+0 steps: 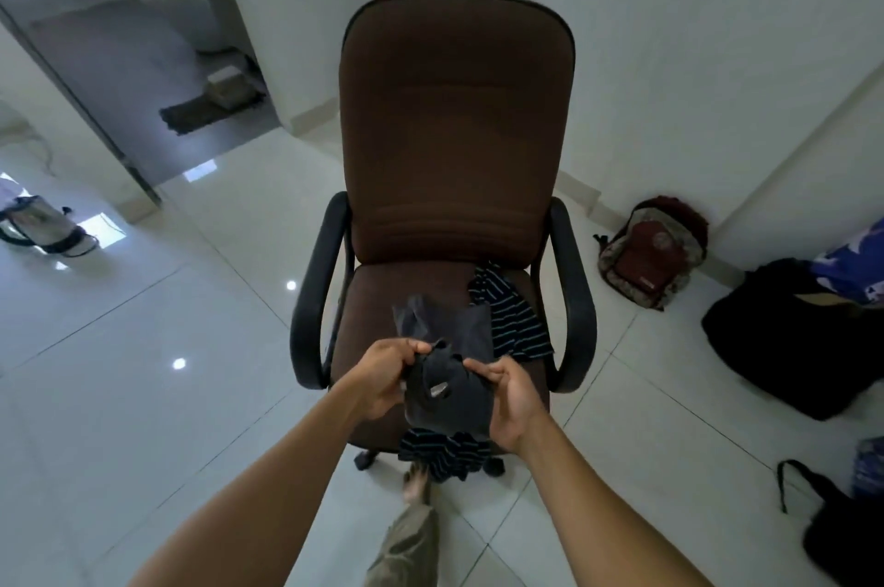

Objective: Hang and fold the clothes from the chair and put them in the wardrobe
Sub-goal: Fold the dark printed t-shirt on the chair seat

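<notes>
A brown office chair [454, 132] with black armrests stands in front of me. On its seat lies a dark garment [449, 390] with a small label showing. My left hand [382, 378] pinches its upper left edge. My right hand [509, 400] grips its right side. Both hands hold it bunched just above the seat's front. A dark striped garment [514, 323] lies on the right of the seat, and a striped piece [445, 450] hangs over the front edge below my hands.
A red and grey backpack [653, 251] leans on the wall at the right. Black bags [789, 342] sit further right on the white tiled floor. A doorway [158, 74] opens at the back left. My foot [416, 486] is under the chair's front.
</notes>
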Available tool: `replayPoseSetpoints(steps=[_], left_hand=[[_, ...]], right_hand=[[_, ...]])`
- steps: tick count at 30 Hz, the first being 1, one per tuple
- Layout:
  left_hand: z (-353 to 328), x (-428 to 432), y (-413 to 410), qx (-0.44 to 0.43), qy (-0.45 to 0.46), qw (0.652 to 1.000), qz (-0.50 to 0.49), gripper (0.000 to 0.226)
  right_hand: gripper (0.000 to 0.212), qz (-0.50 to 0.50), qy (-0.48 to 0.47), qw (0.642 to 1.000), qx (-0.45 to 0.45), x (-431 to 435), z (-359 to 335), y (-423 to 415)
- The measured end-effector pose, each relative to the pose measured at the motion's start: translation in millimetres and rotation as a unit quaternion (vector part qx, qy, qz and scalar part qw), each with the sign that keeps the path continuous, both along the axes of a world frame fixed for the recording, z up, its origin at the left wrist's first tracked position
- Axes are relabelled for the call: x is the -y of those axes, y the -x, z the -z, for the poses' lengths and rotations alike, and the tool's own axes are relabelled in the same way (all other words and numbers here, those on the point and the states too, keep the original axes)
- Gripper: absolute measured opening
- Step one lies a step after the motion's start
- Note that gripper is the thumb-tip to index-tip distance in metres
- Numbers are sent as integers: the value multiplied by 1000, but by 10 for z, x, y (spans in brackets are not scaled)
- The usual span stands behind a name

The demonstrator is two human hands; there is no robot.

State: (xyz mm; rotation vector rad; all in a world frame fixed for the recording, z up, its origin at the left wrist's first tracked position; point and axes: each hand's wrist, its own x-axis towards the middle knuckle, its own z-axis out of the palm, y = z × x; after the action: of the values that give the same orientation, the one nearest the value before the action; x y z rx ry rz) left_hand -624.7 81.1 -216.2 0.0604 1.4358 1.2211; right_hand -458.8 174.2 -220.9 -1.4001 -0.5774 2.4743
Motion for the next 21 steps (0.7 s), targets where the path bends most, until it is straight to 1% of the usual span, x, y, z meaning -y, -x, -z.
replayPoseSetpoints(steps=[3, 5, 7, 8, 10, 12, 14, 16, 18, 21], left_hand=[[354, 246, -217, 48, 47, 998, -7, 34], [504, 329, -283, 51, 86, 995, 6, 39], [594, 317, -248, 52, 106, 993, 1, 37], [651, 277, -194, 51, 109, 993, -5, 37], [784, 139, -26, 33, 112, 993, -22, 40], [925, -40, 177, -12, 105, 994, -36, 43], [1099, -247, 419, -88, 93, 991, -29, 40], [1286, -457, 682, -155, 74, 985, -3, 39], [1540, -659, 953, -198, 57, 978, 35, 44], [2016, -925, 1329, -253, 70, 960, 102, 52]], right_hand=[[17, -25, 37, 999, 18, 258, 228, -186], [18, -35, 53, 997, 33, 297, 344, -240], [20, -37, 61, 996, 54, 205, 475, -204], [22, -38, 55, 996, 63, 119, 548, -157], [24, -45, 8, 994, 95, -127, 704, -8], [23, -69, -73, 986, 130, -420, 824, 173], [32, -98, -142, 973, 150, -722, 932, 399], [38, -127, -183, 961, 163, -1032, 1104, 646], [39, -156, -213, 948, 179, -1328, 1357, 894], [38, -187, -242, 926, 223, -1726, 1793, 1203]])
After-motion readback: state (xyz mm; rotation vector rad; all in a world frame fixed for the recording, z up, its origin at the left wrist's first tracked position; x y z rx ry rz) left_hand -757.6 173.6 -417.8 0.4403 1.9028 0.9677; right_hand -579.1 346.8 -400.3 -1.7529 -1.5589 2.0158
